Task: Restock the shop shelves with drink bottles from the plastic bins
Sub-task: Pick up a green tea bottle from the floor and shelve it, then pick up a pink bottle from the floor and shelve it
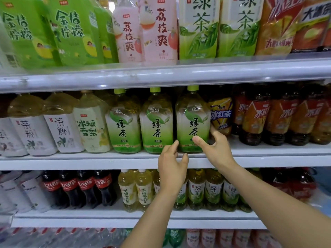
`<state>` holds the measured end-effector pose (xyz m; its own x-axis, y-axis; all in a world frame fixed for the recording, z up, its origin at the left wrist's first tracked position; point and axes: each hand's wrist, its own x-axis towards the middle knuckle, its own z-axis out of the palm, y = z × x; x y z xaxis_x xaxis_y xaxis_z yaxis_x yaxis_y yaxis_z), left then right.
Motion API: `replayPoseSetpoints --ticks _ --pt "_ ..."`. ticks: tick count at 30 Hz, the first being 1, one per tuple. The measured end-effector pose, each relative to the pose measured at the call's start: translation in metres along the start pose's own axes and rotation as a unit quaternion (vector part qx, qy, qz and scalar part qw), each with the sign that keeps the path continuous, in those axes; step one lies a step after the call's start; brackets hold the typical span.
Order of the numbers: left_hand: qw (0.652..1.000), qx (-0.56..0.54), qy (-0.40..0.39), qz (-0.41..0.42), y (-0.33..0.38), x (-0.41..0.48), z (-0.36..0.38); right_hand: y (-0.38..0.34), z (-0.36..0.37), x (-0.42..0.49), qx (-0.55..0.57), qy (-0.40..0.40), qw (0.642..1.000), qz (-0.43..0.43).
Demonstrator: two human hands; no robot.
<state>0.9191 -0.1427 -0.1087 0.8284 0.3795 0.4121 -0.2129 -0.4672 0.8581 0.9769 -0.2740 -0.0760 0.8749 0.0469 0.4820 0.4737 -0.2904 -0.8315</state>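
Right forearm point(268, 203) and left forearm point(154, 212) are filling the bottom of my feed, both reaching up to the middle shelf point(89, 163). Right grip point(215, 149) is wrapping the green tea btl point(192, 122), thumb pressing on the label front and fingers curling round its right side. Left grip point(172, 165) is lying loose at the btl's lower-left edge. Its index finger is touching the btl and its thumb is sitting apart by the shelf lip, so it's not closing round anything, far as I'm seeing. Btl is standing upright at the shelf front, just beside two matching green teas point(155, 122) on its left.

Progress, my guess: I'm reading this as the placing/straightening step for one btl. Front row here is looking full, and the top shelf point(161, 74) and lower shelf point(107, 222) are looking well stocked too. Plastic bins aren't showing anywhere, so I can't say how many btls are waiting.

Hard to make out:
- Depth behind the front row is going dark.
- A yellow iced tea btl point(221, 115) is sitting back by the right grip's fingers, partly hidden.
- Top-shelf btls are getting cut off at the frame edge.
- The bottom row is blurring out.
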Motion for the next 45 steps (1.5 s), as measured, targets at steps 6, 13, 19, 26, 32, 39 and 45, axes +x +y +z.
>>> replayPoseSetpoints --ticks 6,13,19,26,32,39,45 --pt "0.998 0.000 -0.047 -0.034 0.004 0.001 -0.002 -0.003 0.000 -0.003 -0.003 0.000 1.000 0.009" --pt "0.992 0.031 -0.104 -0.057 0.018 0.001 -0.007 -0.005 0.003 -0.007 -0.036 -0.004 0.999 0.025" --pt "0.990 0.025 -0.115 -0.075 0.023 0.000 -0.011 -0.010 0.000 -0.004 -0.117 -0.041 0.991 0.058" --pt "0.990 -0.033 -0.073 -0.114 0.033 -0.002 -0.011 -0.029 -0.018 -0.011 -0.184 -0.113 0.972 0.090" --pt "0.972 -0.183 -0.031 -0.144 0.053 -0.034 0.003 -0.025 -0.042 -0.053 -0.122 -0.028 0.991 -0.051" --pt "0.954 -0.220 -0.069 -0.193 0.062 -0.074 0.038 -0.004 -0.090 -0.098 -0.133 0.016 0.991 -0.009" --pt "0.944 -0.193 -0.157 -0.218 0.064 -0.119 0.066 0.014 -0.138 -0.144 -0.143 -0.047 0.985 0.086"
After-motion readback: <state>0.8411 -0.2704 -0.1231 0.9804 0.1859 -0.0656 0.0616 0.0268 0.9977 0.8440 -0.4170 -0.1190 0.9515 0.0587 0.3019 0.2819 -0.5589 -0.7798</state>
